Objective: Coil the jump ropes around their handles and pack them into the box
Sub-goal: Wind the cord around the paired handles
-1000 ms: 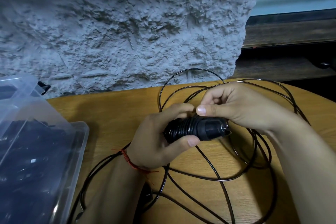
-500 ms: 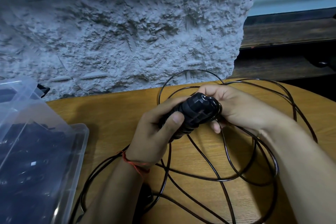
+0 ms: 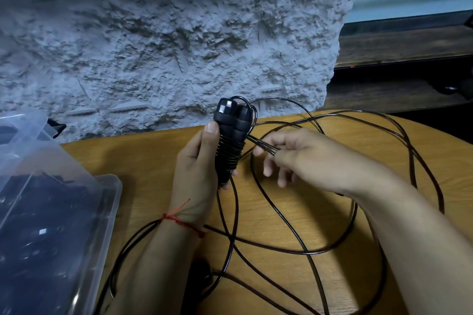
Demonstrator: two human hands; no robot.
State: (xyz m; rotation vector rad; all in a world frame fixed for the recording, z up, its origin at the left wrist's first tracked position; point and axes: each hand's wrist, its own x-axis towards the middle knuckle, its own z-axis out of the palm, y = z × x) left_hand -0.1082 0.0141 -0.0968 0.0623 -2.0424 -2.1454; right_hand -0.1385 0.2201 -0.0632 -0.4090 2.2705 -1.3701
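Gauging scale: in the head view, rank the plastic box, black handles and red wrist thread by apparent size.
1. plastic box, largest, though nearer the camera and cut off by the frame
2. black handles
3. red wrist thread

A: Entry, head view: from where was it taken?
B: Taken from above the near edge of the table (image 3: pixel 320 212), faced forward and down, held close. The wall (image 3: pixel 179 46) was caught behind, the box (image 3: pixel 112 186) cut off at left.

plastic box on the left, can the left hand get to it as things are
Probably yes: the plastic box lies left of the left hand, only bare table between them, its lid apparently raised. The hand grips the handles, and loose rope trails from them.
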